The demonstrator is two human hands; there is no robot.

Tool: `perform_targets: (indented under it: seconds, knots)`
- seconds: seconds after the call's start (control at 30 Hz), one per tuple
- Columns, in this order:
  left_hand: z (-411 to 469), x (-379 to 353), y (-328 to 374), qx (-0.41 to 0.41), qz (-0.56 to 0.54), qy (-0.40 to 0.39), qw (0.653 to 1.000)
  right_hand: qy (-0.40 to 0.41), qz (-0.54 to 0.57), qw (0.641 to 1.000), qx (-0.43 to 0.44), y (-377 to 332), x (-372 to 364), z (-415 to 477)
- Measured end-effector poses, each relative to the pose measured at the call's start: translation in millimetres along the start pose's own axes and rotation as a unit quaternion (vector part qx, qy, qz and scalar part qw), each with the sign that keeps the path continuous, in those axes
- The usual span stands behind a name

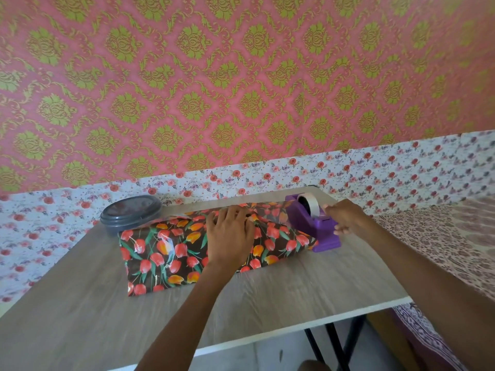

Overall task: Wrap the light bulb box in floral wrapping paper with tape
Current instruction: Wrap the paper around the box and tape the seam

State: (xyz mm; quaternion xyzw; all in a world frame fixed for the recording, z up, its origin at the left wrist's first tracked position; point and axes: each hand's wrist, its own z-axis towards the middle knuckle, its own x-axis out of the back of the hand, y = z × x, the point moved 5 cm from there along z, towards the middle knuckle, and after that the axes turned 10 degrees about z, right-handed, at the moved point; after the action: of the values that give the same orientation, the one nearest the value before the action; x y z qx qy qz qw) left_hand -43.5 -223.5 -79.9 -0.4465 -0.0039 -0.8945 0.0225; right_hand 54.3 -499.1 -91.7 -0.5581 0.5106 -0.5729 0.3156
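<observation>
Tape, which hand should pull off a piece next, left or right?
Probably the right hand: its fingers curl on the purple tape dispenser at the cutter end. The left hand lies flat on the floral wrapping paper, pressing the fold down.

The wrapping paper [166,253] hides the light bulb box entirely.

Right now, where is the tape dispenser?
In the head view, the purple tape dispenser sits far right on the table, at the right end of the floral wrapping paper, with the right hand gripping its front end.
</observation>
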Motion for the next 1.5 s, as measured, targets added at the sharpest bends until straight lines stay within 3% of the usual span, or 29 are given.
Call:
perform_targets:
  seconds: [0.1,0.27,0.5,0.9,1.5]
  knots:
    - [0,-1,0,-0.001,0.0,0.01,1.0,-0.047,0.022,0.995,-0.087,-1,-6,4]
    - [-1,-3,1,-0.001,0.01,0.006,1.0,-0.054,0.068,0.982,-0.167,2,-8,5]
    - [-1,-4,-2,0.001,0.005,0.023,1.0,-0.043,0.224,0.962,-0.153,11,-12,7]
    - [-2,-4,-2,0.006,0.005,0.023,1.0,-0.076,0.293,0.947,-0.111,11,-20,10]
    - [-2,-5,-2,0.009,0.009,0.019,1.0,-0.008,0.389,0.921,0.033,32,-29,-1]
